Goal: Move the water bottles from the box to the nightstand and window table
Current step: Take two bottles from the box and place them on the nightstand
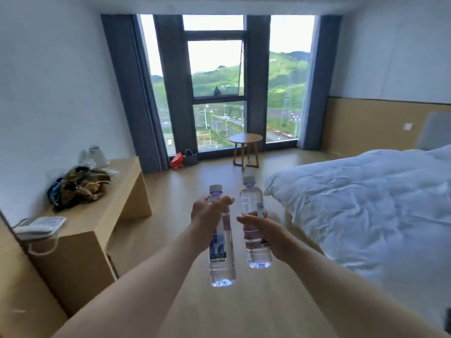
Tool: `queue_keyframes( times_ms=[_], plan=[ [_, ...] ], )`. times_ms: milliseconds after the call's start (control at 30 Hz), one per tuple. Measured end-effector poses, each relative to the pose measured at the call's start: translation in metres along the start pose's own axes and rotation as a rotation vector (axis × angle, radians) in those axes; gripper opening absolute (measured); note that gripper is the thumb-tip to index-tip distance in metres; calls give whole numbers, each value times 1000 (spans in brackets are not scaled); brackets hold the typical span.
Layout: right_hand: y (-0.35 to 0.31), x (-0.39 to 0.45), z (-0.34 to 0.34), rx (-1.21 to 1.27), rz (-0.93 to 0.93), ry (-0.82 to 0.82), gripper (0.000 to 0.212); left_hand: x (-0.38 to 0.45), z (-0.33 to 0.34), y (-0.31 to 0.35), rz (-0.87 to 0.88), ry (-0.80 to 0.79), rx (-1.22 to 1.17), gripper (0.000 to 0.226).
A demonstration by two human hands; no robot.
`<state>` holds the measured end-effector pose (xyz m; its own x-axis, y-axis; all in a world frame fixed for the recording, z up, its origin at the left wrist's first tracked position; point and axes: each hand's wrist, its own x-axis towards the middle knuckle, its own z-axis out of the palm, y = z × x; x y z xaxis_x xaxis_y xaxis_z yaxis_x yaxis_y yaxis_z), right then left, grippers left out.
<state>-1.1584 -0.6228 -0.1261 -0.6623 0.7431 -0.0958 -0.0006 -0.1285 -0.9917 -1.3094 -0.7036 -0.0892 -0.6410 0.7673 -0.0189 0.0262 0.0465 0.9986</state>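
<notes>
I hold two clear water bottles with white caps upright in front of me, side by side over the wooden floor. My left hand (207, 213) grips the left water bottle (221, 259) around its upper half. My right hand (262, 231) grips the right water bottle (253, 203) around its middle. A small round wooden window table (245, 138) stands far ahead by the window, its top bare. The box and the nightstand are out of view.
A bed with a white duvet (366, 203) fills the right side. A long wooden desk (97, 215) on the left carries a phone (39, 226), a heap of clothes (80, 186) and a kettle (97, 156). Bags (184, 159) lie by the window.
</notes>
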Motion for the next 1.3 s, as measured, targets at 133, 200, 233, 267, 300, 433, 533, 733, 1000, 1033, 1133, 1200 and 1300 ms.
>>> queue_keyframes(
  times_ms=[133,200,233,267,300,433,533,733,1000,1033,1133,1200,1300],
  plan=[
    [-15,-31,-127,-17,-15,202,30,4,142,7,25,-163,-6,31],
    [-20,-52,-185,-39,-22,319,28,-2,209,10,19,-247,-21,31],
    [-22,-64,-213,-38,-22,359,23,-6,240,12,13,-299,-27,34],
    [-23,-76,-238,-28,-19,398,20,-10,270,13,10,-354,-28,38],
    [-24,-88,-263,-16,-14,444,22,-15,299,13,9,-409,-20,42],
    [-22,-135,-351,-2,0,646,31,-33,409,11,3,-572,7,31],
    [-19,-167,-407,12,28,782,37,-46,485,9,-30,-693,1,24],
    [-13,-209,-515,45,36,989,35,-72,630,9,-43,-939,22,31],
    [-20,-216,-680,-2,92,1344,44,-72,831,19,22,-1219,22,27],
    [-24,-218,-699,12,102,1378,48,-73,856,22,23,-1238,22,28],
    [-29,-225,-751,65,109,1463,54,-77,921,25,7,-1299,21,34],
    [-28,-232,-782,89,101,1501,51,-82,959,23,7,-1331,33,39],
    [-22,-241,-831,113,91,1524,46,-91,1014,17,-7,-1378,56,43]
  ],
)
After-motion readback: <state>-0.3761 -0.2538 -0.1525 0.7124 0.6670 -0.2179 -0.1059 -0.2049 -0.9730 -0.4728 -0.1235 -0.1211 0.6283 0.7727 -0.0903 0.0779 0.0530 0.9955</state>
